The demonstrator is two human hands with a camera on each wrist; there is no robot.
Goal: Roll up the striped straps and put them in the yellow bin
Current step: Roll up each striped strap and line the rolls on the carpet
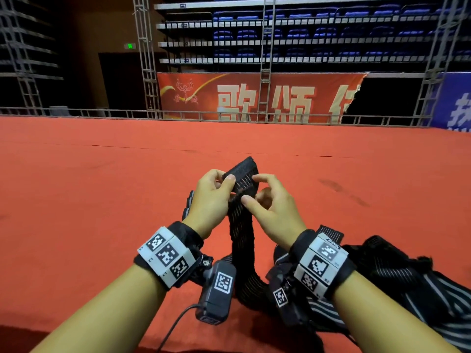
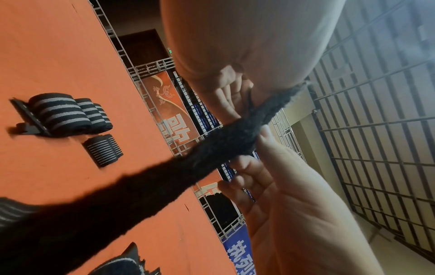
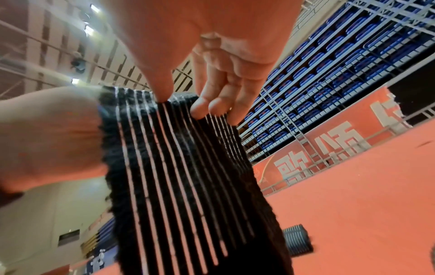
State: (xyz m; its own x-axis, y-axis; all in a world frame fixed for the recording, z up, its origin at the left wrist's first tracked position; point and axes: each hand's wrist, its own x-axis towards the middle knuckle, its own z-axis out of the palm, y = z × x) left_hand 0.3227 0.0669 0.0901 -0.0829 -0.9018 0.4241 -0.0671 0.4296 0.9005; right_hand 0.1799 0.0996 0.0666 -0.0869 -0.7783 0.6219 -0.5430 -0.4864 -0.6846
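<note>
A long black strap with thin pale stripes [image 1: 240, 225] is held up over the red carpet, and its lower part trails down between my wrists. My left hand [image 1: 224, 180] grips the strap's folded top end, thumb on the near face. My right hand [image 1: 251, 188] pinches the same end from the right between thumb and fingers. The right wrist view shows that pinch [image 3: 181, 106] on the strap's striped face [image 3: 176, 167]. Seen edge-on in the left wrist view, the strap [image 2: 164, 176] runs across my left hand [image 2: 252, 147]. The yellow bin is not in view.
Loose striped straps [image 1: 407, 289] are heaped at the lower right on the carpet. Rolled straps with broad stripes [image 2: 63, 113] and a smaller thin-striped roll [image 2: 103, 150] lie on the carpet beyond my left hand. A metal railing [image 1: 229, 115] edges the carpet far ahead.
</note>
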